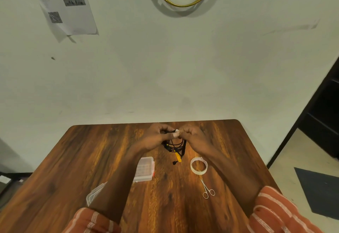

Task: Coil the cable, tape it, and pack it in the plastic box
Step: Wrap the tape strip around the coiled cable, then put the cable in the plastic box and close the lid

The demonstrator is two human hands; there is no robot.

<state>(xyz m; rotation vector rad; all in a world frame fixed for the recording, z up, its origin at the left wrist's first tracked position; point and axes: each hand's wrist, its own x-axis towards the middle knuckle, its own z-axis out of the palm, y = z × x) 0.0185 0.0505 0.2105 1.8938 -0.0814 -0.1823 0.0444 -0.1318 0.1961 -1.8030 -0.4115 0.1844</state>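
Note:
A coiled black cable [177, 145] with a yellow strap hangs above the far middle of the wooden table [73, 159]. My left hand [156, 137] grips the coil's top from the left. My right hand [194, 136] pinches it from the right. Between my fingertips a small white piece of tape [177, 133] sits on the coil. One black plug end dangles near the table. A clear plastic box [145, 171] lies under my left forearm. A white tape roll [198, 165] lies below my right wrist.
Small metal scissors [208, 189] lie on the table near the tape roll. A clear plastic lid [93, 195] sits at the left, partly hidden by my forearm. The wall stands right behind the table; a dark shelf and floor mat are at the right.

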